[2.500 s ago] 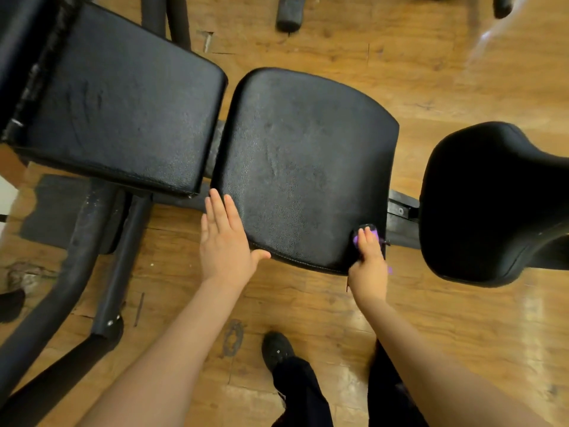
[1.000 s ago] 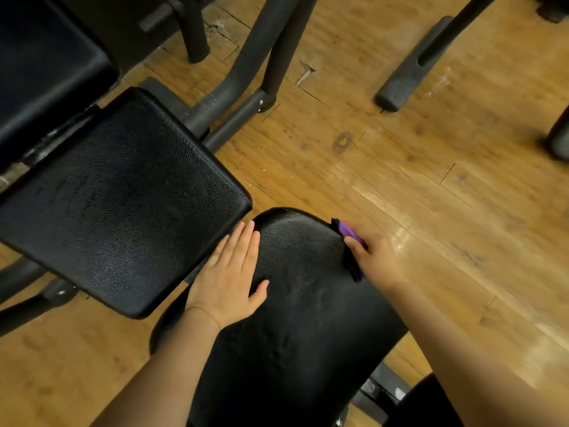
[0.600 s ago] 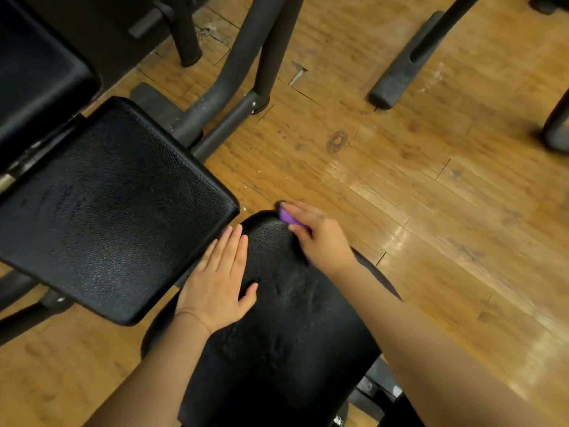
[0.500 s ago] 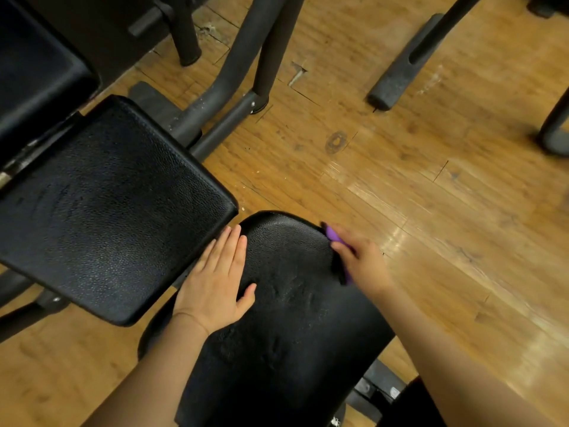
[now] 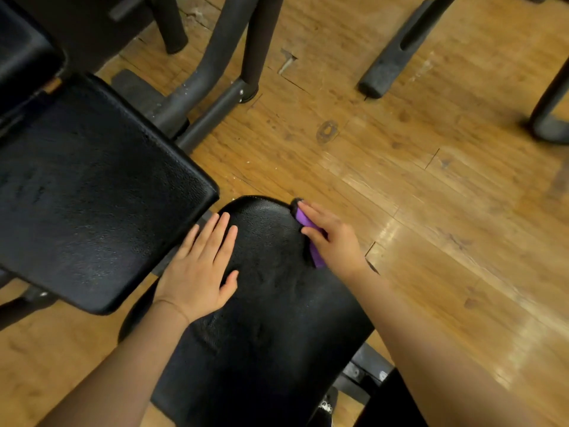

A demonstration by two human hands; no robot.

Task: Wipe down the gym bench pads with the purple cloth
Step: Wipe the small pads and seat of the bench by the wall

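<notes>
Step in hand: wiping the far right edge of the near pad point(image 5: 271, 318), judged from where the cloth sits.
Cloth: the purple cloth point(image 5: 309, 234) lies folded small against the pad's right rim, near its rounded far corner; its long side follows the rim, running from about 11 o'clock to 5 o'clock in the head view.
Right hand: the right hand point(image 5: 334, 238) presses the cloth onto the rim, fingers over it and curled around its outer side; it lies at 3 o'clock from the left hand and is the nearer hand to the cloth.
Left hand: the left hand point(image 5: 201, 272) rests flat on the pad's left side, fingers straight and a little spread, pointing toward 1 o'clock; it holds nothing and seems to steady the pad.
Pad's long axis: from 12 o'clock at the rounded end down to 6 o'clock toward the person.
Other pad: the larger back pad point(image 5: 92, 192) lies at 10 o'clock from the left hand, just beside its fingertips; no cloth is on it.
Next move: probably a stroke along the rim or across toward 9 o'clock.
</notes>
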